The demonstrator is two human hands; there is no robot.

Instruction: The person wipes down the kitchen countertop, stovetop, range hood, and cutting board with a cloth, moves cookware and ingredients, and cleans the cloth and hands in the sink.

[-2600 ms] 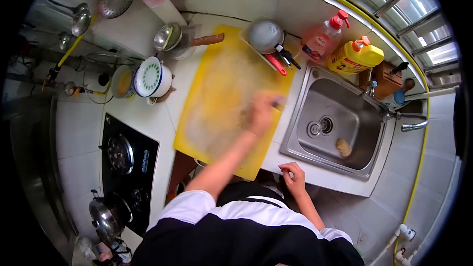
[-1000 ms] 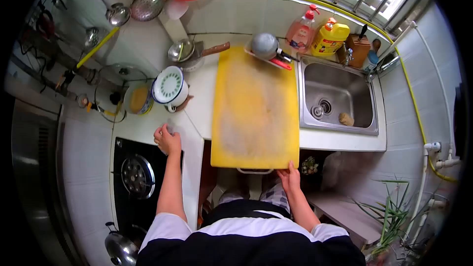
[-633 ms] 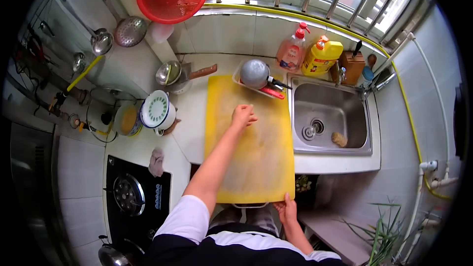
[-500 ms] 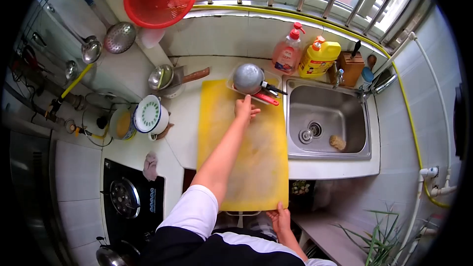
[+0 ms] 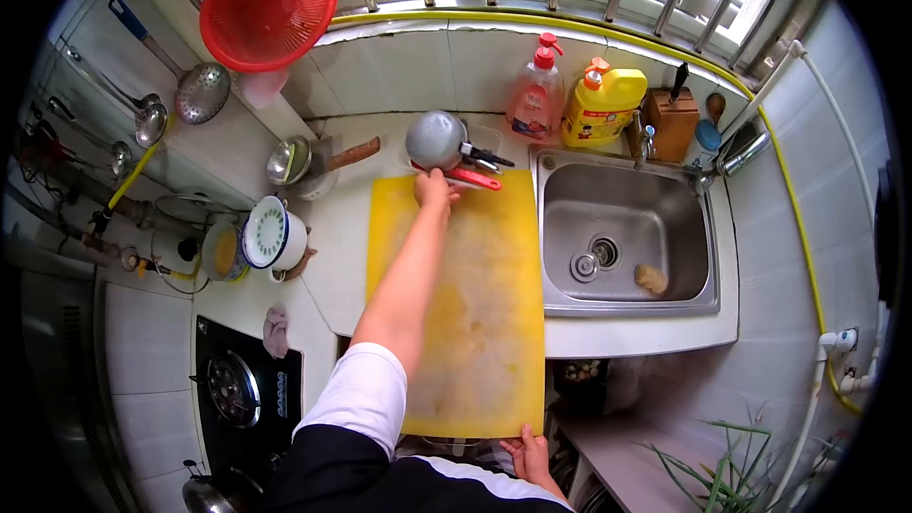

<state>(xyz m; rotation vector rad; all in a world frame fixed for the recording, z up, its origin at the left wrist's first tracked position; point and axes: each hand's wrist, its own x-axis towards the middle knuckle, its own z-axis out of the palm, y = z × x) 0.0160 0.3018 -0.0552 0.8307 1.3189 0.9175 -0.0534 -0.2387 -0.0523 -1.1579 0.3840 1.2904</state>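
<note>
At the far end of the yellow cutting board (image 5: 465,323), my left hand (image 5: 435,192) is closed at the near rim of a clear plastic container (image 5: 486,138); its fingertips are partly hidden. In the container lies a rounded grey metal utensil (image 5: 435,140) with a black handle. A tool with a red handle (image 5: 475,178) sticks out beside my fingers, over the board's far edge. My right hand (image 5: 529,454) grips the board's near right corner, thumb on top. The board overhangs the counter's front edge.
A steel sink (image 5: 627,228) with a brown scrubber (image 5: 651,277) adjoins the board on the right. Behind stand a pink pump bottle (image 5: 536,100), a yellow detergent bottle (image 5: 600,109) and a knife block (image 5: 673,123). A cleaver (image 5: 347,154), an enamel mug (image 5: 271,233) and a gas stove (image 5: 237,389) are leftward.
The cutting board has slid toward me, with my right hand still on its corner. The container now sits mostly beyond the board's far edge, my left hand still at it. The view has shifted slightly.
</note>
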